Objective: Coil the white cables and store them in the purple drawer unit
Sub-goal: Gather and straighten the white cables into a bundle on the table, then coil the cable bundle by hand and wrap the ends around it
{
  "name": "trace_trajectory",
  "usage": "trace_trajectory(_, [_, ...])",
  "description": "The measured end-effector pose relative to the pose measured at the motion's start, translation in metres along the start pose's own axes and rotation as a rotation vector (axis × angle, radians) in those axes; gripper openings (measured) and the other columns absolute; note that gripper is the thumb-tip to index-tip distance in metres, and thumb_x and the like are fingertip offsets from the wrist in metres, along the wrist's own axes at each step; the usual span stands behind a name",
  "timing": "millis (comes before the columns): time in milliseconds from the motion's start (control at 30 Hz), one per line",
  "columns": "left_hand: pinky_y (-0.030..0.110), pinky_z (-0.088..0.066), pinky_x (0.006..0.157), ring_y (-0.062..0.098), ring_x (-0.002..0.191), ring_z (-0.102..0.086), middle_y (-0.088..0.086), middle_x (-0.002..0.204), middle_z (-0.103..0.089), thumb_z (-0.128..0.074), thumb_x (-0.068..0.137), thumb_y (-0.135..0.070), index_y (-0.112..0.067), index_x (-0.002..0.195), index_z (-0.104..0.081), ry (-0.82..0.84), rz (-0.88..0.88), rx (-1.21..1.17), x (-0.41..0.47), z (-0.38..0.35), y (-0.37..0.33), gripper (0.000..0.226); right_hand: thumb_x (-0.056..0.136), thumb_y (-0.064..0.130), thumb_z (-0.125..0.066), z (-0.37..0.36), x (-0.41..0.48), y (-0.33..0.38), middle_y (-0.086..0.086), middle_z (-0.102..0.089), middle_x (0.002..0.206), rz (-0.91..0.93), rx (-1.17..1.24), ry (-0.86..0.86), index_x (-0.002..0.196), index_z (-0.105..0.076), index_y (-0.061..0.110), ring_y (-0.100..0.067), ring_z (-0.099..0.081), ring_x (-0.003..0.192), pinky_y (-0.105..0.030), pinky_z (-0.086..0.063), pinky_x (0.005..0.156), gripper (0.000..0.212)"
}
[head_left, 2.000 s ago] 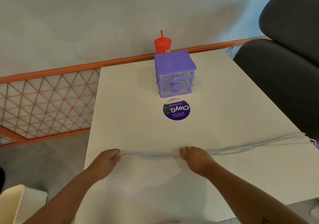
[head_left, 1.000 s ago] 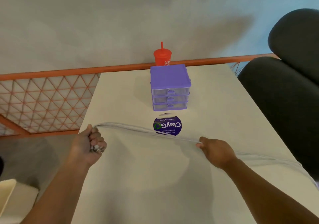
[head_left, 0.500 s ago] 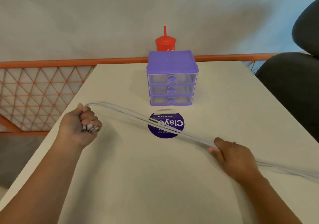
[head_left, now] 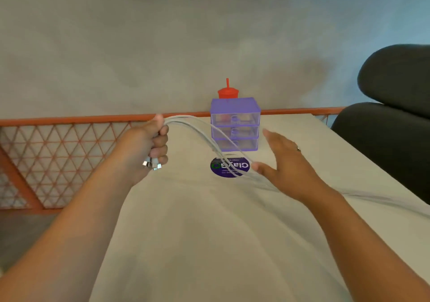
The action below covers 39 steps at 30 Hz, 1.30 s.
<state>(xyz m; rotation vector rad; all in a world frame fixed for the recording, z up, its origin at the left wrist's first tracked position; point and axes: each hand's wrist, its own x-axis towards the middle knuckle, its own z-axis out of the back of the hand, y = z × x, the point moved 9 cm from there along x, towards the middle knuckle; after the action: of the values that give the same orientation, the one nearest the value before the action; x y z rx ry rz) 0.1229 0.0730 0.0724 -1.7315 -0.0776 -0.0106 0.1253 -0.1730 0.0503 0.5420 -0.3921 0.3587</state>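
Observation:
My left hand (head_left: 149, 148) is raised above the table and grips the ends of several white cables (head_left: 204, 136); metal plugs stick out under its fist. The cables arc up and over to the right, in front of the purple drawer unit (head_left: 235, 124), then run down under my right hand (head_left: 286, 166) and trail off across the table to the right edge. My right hand has its fingers stretched out straight, with the cables passing beneath its palm. The unit's three clear drawers are all closed.
A red cup with a straw (head_left: 228, 92) stands behind the drawer unit. A round purple sticker (head_left: 229, 167) lies on the white table (head_left: 209, 231). An orange mesh railing (head_left: 58, 157) borders the left and far sides. A dark chair (head_left: 391, 134) is at the right.
My left hand lifted the cable ends up and toward the drawer unit, so the arc stands taller. My right hand let go of its curled hold and now has straight fingers over the cables.

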Motion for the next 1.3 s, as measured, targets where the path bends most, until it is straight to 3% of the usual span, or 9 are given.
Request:
trace_trajectory(167, [0.011, -0.025, 0.036, 0.005, 0.030, -0.021, -0.010, 0.041, -0.025, -0.038, 0.099, -0.033, -0.016, 0.064, -0.039, 0.118, -0.087, 0.157, -0.043, -0.043, -0.038, 0.038, 0.088, 0.037, -0.057, 0.023, 0.018, 0.116, 0.002, -0.027, 0.151, 0.220, 0.121, 0.019, 0.147, -0.015, 0.024, -0.017, -0.025, 0.136, -0.031, -0.024, 0.109, 0.074])
trace_trajectory(267, [0.011, -0.025, 0.036, 0.005, 0.030, -0.021, -0.010, 0.040, -0.024, -0.040, 0.098, -0.036, -0.017, 0.064, -0.040, 0.159, -0.063, 0.086, -0.060, -0.056, -0.053, 0.039, 0.096, 0.023, -0.044, 0.033, 0.026, 0.140, -0.009, -0.060, 0.105, 0.215, 0.161, -0.018, 0.121, -0.049, 0.016, -0.028, -0.055, 0.102, -0.035, -0.042, 0.083, 0.026])
trace_trajectory(333, [0.012, -0.025, 0.035, 0.004, 0.029, -0.022, -0.010, 0.039, -0.023, -0.040, 0.097, -0.038, -0.018, 0.062, -0.040, 0.177, -0.018, -0.024, -0.068, -0.061, -0.054, 0.040, 0.098, 0.024, -0.040, 0.040, 0.026, 0.142, -0.004, -0.052, 0.073, 0.187, 0.135, -0.059, 0.092, -0.049, 0.016, -0.028, -0.053, 0.076, -0.033, -0.038, 0.064, 0.013])
trace_trajectory(400, [0.012, -0.025, 0.034, 0.004, 0.028, -0.022, -0.010, 0.038, -0.022, -0.040, 0.096, -0.039, -0.019, 0.061, -0.039, 0.181, 0.006, -0.156, -0.074, -0.062, -0.056, 0.040, 0.097, 0.027, -0.042, 0.046, 0.021, 0.144, 0.000, -0.044, 0.065, 0.181, 0.147, -0.059, 0.084, -0.044, 0.016, -0.022, -0.045, 0.066, -0.032, -0.030, 0.058, 0.017])
trace_trajectory(667, [0.010, -0.025, 0.035, 0.003, 0.025, -0.024, -0.008, 0.034, -0.024, -0.037, 0.093, -0.033, -0.019, 0.051, -0.040, 0.188, -0.090, -0.563, -0.078, -0.034, -0.102, 0.044, 0.094, 0.029, -0.049, 0.060, 0.002, 0.113, 0.004, -0.031, 0.057, 0.125, 0.566, 0.094, 0.061, -0.039, 0.018, -0.004, -0.028, 0.044, -0.020, -0.026, 0.045, 0.036])
trace_trajectory(800, [0.010, -0.025, 0.036, 0.004, 0.025, -0.025, -0.006, 0.033, -0.024, -0.035, 0.095, -0.030, -0.020, 0.054, -0.037, 0.166, -0.122, -0.635, -0.072, -0.031, -0.116, 0.042, 0.089, 0.048, -0.047, 0.062, 0.000, 0.108, 0.014, -0.028, 0.050, 0.122, 0.781, 0.225, 0.062, -0.038, 0.020, -0.004, -0.022, 0.044, -0.016, -0.021, 0.042, 0.040])
trace_trajectory(1000, [0.008, -0.026, 0.035, 0.004, 0.025, -0.024, -0.006, 0.033, -0.024, -0.034, 0.096, -0.030, -0.021, 0.059, -0.035, 0.117, -0.114, -0.666, -0.053, -0.036, -0.115, 0.038, 0.098, 0.024, -0.038, 0.074, 0.009, 0.086, 0.008, -0.038, 0.060, 0.117, 0.483, 0.174, 0.071, -0.053, 0.020, -0.001, -0.036, 0.051, -0.013, -0.029, 0.051, 0.031])
trace_trajectory(1133, [0.008, -0.026, 0.036, 0.004, 0.026, -0.024, -0.007, 0.034, -0.024, -0.035, 0.096, -0.030, -0.020, 0.059, -0.036, 0.109, -0.109, -0.685, -0.034, -0.042, -0.105, 0.039, 0.097, 0.035, -0.037, 0.087, 0.027, 0.070, 0.008, -0.042, 0.063, 0.141, 0.279, 0.002, 0.063, -0.044, 0.026, -0.008, -0.038, 0.059, -0.023, -0.032, 0.057, 0.036])
trace_trajectory(1300, [0.010, -0.027, 0.035, 0.004, 0.027, -0.025, -0.007, 0.035, -0.025, -0.036, 0.096, -0.031, -0.020, 0.060, -0.036, 0.073, -0.131, -0.759, 0.000, -0.026, -0.101, 0.038, 0.096, 0.040, -0.041, 0.072, 0.046, 0.038, 0.010, -0.043, 0.059, 0.114, 0.348, 0.048, 0.067, -0.054, 0.024, -0.001, -0.040, 0.051, -0.017, -0.032, 0.055, 0.035])
